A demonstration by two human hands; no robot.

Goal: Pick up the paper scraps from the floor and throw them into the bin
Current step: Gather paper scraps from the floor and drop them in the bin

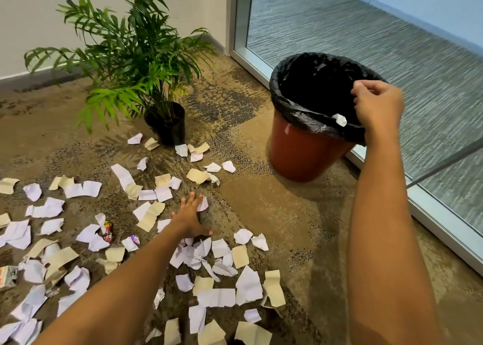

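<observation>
Several torn white and tan paper scraps (219, 297) lie scattered over the carpet. A red-brown bin (300, 151) lined with a black bag (292, 109) stands at the right by the glass wall. My left hand (190, 216) reaches down to the floor with straight fingers, its fingertips touching a white scrap (203, 204). Over the bin's near right rim hangs my right hand (376, 104), fingers loosely curled downward with nothing seen in them. A small white scrap (340, 120) is in the air just below and left of that hand, over the bin's opening.
A potted palm (164, 125) stands left of the bin, with scraps around its base. A glass wall with a metal frame (444, 214) runs along the right. Foil wrappers (108, 231) and a small printed packet (7, 276) lie among the paper at the left.
</observation>
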